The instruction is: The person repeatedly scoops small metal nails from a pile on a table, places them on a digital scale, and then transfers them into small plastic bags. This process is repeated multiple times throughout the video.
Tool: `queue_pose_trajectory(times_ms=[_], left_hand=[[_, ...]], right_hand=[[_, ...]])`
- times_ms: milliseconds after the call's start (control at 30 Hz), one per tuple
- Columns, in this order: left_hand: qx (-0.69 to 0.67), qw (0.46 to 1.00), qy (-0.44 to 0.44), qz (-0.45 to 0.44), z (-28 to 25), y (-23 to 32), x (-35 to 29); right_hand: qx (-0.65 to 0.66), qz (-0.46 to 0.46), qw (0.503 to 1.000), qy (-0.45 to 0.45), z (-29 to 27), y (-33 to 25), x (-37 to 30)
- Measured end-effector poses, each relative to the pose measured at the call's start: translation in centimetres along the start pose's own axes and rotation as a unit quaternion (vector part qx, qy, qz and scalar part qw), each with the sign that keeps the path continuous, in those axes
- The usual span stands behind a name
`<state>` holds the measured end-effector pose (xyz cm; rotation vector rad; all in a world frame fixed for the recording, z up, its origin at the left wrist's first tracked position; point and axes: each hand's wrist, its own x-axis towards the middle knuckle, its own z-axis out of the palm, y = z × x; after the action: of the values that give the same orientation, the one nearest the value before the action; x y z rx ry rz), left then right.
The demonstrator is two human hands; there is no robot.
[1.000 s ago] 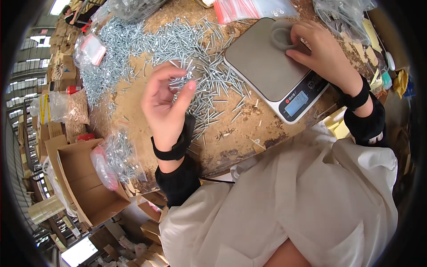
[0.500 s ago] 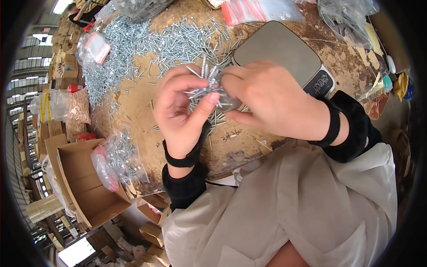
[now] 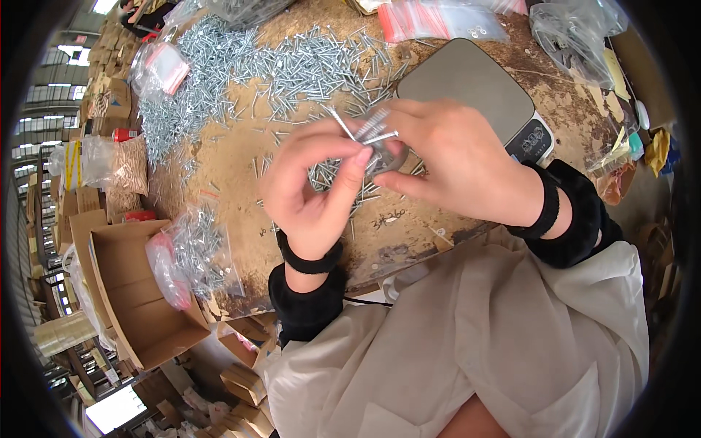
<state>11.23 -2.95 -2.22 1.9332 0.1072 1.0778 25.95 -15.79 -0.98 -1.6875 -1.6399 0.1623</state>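
My left hand [image 3: 310, 182] is closed, its thumb and fingers pinching a few silver screws [image 3: 349, 128] that stick out at different angles. Against these fingertips, my right hand [image 3: 456, 157] grips a small clear plastic bag [image 3: 388, 159], thumb below and fingers above. More screws show at the bag's mouth, some of them blurred; how far they sit inside is hard to make out. Beneath both hands, loose screws lie on the worn wooden table [image 3: 409, 219]. A large spread of screws [image 3: 307, 69] covers the table beyond them.
A flat kitchen scale [image 3: 467, 84] lies beyond my right hand. Flat clear bags with red edges [image 3: 431, 20] are at the far edge. To the left are a filled bag of screws [image 3: 201, 252] and an open cardboard box [image 3: 139, 292]. Crumpled plastic [image 3: 573, 36] lies far right.
Both hands have shifted slightly right together. The bunch of screws at my left fingertips looks smaller, with fewer sticking out near the bag.
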Motion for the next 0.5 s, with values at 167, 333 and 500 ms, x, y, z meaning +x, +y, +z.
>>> queue_pose_trajectory(times_ms=[167, 333, 500], left_hand=[[0.049, 0.998, 0.018, 0.027, 0.3, 0.2, -0.1], [0.042, 0.993, 0.109, -0.01, -0.1, -0.6, -0.2], [0.044, 0.983, 0.17, -0.048, -0.8, -1.5, 0.2]], right_hand=[[0.008, 0.008, 1.0, -0.001, -0.1, 0.1, -0.2], [-0.013, 0.006, 1.0, 0.015, -1.7, 0.9, -0.6], [-0.111, 0.024, 0.992, -0.057, -4.8, 3.8, -2.1]])
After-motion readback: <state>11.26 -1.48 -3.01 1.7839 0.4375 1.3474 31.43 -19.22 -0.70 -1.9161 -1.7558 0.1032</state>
